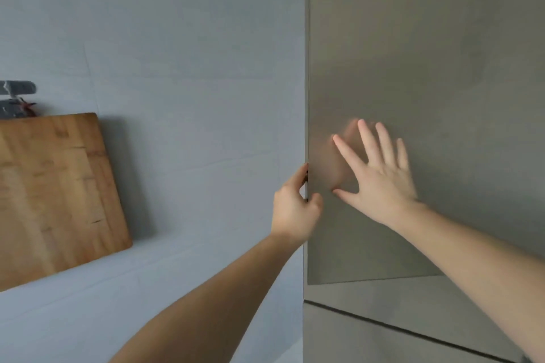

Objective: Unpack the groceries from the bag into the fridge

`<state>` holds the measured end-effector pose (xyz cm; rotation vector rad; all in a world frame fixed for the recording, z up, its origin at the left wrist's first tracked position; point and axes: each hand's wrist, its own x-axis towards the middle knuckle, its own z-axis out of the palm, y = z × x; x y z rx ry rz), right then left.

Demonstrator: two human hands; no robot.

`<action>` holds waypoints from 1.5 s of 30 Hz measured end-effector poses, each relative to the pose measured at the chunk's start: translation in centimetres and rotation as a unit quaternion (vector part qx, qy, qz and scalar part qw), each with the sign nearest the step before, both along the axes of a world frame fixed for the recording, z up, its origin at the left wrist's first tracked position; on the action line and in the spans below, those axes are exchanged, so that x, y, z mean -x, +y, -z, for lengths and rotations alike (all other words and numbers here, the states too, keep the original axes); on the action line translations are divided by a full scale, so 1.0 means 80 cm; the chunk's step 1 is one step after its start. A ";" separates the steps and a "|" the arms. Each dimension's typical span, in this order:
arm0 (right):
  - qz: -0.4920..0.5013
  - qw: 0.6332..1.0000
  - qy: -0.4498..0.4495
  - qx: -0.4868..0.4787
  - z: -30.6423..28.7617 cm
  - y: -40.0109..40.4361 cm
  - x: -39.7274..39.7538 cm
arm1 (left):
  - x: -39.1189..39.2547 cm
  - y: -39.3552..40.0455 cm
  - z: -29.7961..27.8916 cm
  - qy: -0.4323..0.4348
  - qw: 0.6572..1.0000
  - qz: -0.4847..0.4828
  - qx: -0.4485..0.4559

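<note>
The fridge's upper door (pixel 427 74) is a grey brushed-metal panel filling the right half of the view. My left hand (pixel 293 206) grips the door's left edge, fingers curled behind it and thumb on the front. My right hand (pixel 380 174) lies flat on the door face with fingers spread, just right of the left hand; its blurred reflection shows in the metal. The door's bottom edge sits slightly out from the panel below it. No bag or groceries are in view.
A lower grey door panel (pixel 383 342) lies under a dark seam. A grey wall (pixel 191 68) and countertop (pixel 118 303) fill the left. A wooden cutting board (pixel 56 186) leans on the wall at the far left, with dark grey objects (pixel 17 97) behind it.
</note>
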<state>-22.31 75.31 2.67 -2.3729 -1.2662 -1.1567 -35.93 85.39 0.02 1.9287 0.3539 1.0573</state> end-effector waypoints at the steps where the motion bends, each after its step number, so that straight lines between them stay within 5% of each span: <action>1: 0.004 1.000 -0.003 0.014 -0.001 0.007 -0.010 | -0.008 0.005 -0.003 -0.005 1.000 -0.009 0.005; 12: 0.047 0.994 -0.031 0.093 -0.001 0.070 -0.091 | -0.109 0.086 -0.012 0.027 0.996 -0.083 0.032; 32: 0.114 0.987 -0.066 0.091 0.008 0.128 -0.178 | -0.238 0.190 0.009 0.057 0.986 -0.150 -0.046; 41: 0.083 0.988 -0.014 0.130 -0.006 0.116 -0.163 | -0.228 0.182 -0.007 0.038 0.994 -0.096 -0.018; 45: 0.043 0.993 0.059 0.095 0.011 0.075 -0.151 | -0.196 0.151 -0.010 0.091 0.976 -0.116 -0.161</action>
